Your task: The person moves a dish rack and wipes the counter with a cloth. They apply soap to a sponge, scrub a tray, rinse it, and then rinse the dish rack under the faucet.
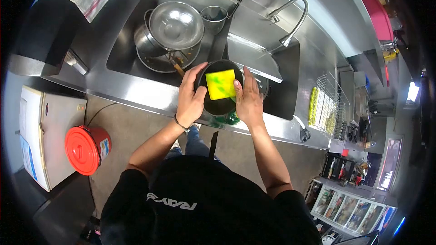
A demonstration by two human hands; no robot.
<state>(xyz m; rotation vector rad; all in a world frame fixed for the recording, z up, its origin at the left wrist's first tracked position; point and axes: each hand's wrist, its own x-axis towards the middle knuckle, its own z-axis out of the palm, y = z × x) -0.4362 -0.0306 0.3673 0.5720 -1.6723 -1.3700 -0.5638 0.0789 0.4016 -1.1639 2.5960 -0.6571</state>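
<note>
Both my hands are around a dark round pan [217, 106] at the front edge of the sink. On the pan's left side, my left hand [190, 94] grips the rim, thumb inward. My right hand [249, 102] closes over the opposite side, its thumb touching a yellow sponge [219, 85] with green streaks. The square sponge lies over the pan's opening. A green, shiny object [230, 118] shows below the pan, partly hidden by it and my right hand.
In the left basin [119, 59] are a steel bowl [176, 25], a pot and a small steel container [214, 17]. A faucet [305, 16] arches over the right basin. Scissors [303, 131] and a wire dish rack [329, 104] sit to the right. A red lidded bucket [84, 149] stands on the floor.
</note>
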